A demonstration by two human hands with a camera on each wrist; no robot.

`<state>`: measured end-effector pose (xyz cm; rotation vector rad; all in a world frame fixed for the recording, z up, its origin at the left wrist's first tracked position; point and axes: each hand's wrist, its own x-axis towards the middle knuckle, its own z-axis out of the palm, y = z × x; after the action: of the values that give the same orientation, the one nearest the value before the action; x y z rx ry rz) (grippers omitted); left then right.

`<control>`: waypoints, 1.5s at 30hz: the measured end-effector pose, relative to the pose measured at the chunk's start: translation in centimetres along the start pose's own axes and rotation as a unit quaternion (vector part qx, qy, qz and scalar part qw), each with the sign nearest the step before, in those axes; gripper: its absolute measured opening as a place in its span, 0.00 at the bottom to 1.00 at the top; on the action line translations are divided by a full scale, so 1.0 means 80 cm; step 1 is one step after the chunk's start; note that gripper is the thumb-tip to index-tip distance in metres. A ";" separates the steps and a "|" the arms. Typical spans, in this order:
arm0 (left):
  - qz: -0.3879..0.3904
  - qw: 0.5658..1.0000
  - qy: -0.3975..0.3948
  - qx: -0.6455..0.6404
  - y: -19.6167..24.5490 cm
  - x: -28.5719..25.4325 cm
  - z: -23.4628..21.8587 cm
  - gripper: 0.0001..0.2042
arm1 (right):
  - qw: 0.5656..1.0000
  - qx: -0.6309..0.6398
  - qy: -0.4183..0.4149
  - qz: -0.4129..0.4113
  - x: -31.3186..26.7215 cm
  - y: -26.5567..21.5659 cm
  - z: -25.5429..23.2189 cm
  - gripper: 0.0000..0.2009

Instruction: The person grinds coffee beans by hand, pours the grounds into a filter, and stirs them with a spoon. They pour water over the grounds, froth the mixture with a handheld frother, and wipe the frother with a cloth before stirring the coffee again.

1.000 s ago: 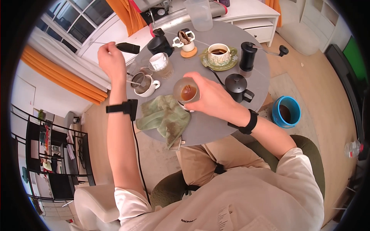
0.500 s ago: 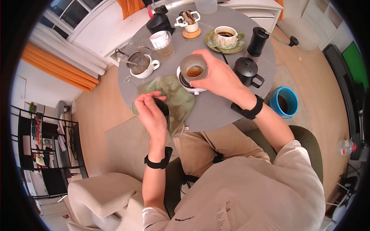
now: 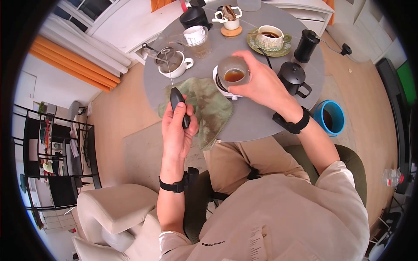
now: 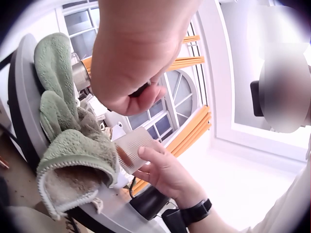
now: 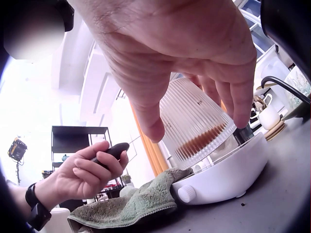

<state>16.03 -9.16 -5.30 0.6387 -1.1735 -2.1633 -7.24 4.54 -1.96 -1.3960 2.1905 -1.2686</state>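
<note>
My left hand [image 3: 177,126] grips the black handle of a milk frother [image 3: 177,101], whose thin metal rod points away from me, overlapping the strainer. My right hand [image 3: 263,82] holds a ribbed clear glass [image 5: 194,121] round its side. The glass is tilted, with brown liquid low inside it. It is close over a small white hot plate [image 5: 228,174] with a knob on its front. Beside the hot plate, a stained green cloth [image 3: 209,108] lies at the near table edge, just beyond my left hand.
A white cup with a strainer [image 3: 174,65], a glass with a white cup in it [image 3: 198,41] and a patterned coffee cup [image 3: 269,39] on a green saucer stand behind. A black kettle [image 3: 292,76] and hand grinder [image 3: 307,45] are at right. A blue bucket [image 3: 328,117] sits on the floor.
My left hand came down from the far left to over the cloth's near side, and the frother's rod swung to point away from me. My right hand stays by the hot plate with the glass.
</note>
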 end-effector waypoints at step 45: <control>0.201 0.792 0.010 0.576 0.110 -0.086 0.036 0.20 | 0.989 -0.049 0.016 -0.139 -0.011 0.009 0.024 0.35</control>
<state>21.41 -6.57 4.60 0.7575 -2.3337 -0.8871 -6.08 4.33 -3.88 -1.7825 2.1606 -1.2927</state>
